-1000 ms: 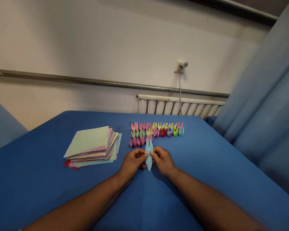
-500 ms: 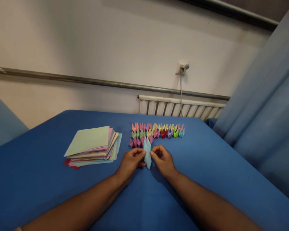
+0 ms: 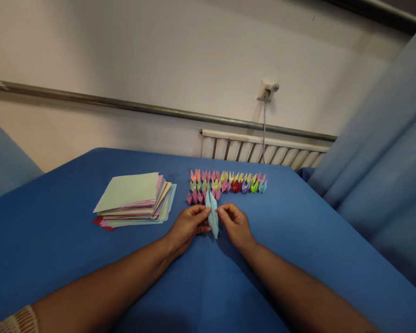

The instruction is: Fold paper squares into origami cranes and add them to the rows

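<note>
A narrow, folded light-blue paper piece (image 3: 213, 216) stands between my two hands just above the blue table (image 3: 298, 240). My left hand (image 3: 188, 227) pinches its left side with thumb and fingers. From the right, my right hand (image 3: 235, 225) pinches the other side. Just beyond the hands lie rows of several small folded paper figures (image 3: 227, 186) in pink, yellow, green, red and blue. A stack of coloured square paper sheets (image 3: 133, 200), pale green on top, lies to the left of my left hand.
The table's far edge meets a white wall with a metal rail (image 3: 125, 105), a radiator (image 3: 263, 150) and a plugged wall socket (image 3: 267, 90). A blue curtain (image 3: 381, 148) hangs close on the right.
The folded blue piece looks narrower and more closed than a second ago. Both hands keep their pinch on it. The view has tilted slightly, so everything sits a little higher in frame.
</note>
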### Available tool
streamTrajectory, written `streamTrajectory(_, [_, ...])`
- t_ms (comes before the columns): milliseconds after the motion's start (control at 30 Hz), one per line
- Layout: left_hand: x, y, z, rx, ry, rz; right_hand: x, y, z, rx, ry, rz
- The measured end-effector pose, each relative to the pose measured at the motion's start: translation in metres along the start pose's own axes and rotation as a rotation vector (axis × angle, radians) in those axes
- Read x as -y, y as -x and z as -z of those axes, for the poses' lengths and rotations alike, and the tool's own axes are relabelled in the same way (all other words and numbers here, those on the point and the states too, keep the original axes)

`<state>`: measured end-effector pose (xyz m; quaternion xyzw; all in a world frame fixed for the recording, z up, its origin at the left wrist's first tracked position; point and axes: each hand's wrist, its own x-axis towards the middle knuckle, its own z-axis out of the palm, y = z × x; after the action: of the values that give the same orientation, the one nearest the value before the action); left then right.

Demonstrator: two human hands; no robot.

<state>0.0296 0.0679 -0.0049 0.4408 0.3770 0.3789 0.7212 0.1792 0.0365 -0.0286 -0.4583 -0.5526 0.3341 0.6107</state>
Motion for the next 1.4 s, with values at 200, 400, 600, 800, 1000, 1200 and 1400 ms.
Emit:
streamTrajectory(200, [-0.003, 0.0, 0.001, 0.137, 0.113, 0.107, -0.004, -0.005, 0.003, 0.033, -0.349, -0.229])
streamTrajectory(400, [-0.001, -0.005, 0.006, 0.183, 0.156, 0.152, -0.004, -0.004, 0.006, 0.089, -0.381, -0.278])
streamTrajectory(600, [-0.001, -0.004, 0.008, 0.276, 0.194, 0.202, 0.004, -0.003, 0.004, 0.11, -0.393, -0.244])
streamTrajectory(800, [-0.003, 0.0, 0.004, 0.261, 0.123, 0.192, 0.007, -0.003, 0.002, 0.083, -0.312, -0.221])
streamTrajectory(1000, [-0.003, 0.001, -0.004, 0.114, -0.11, 0.021, 0.001, -0.005, 0.003, 0.061, -0.245, -0.247])
streamTrajectory(1200, [-0.001, 0.0, -0.007, -0.055, -0.301, -0.119, 0.002, -0.003, 0.003, 0.12, -0.238, -0.297])
streamTrajectory(1400, [0.001, 0.001, -0.007, -0.054, -0.276, -0.149, -0.002, -0.005, 0.004, 0.101, -0.272, -0.307])
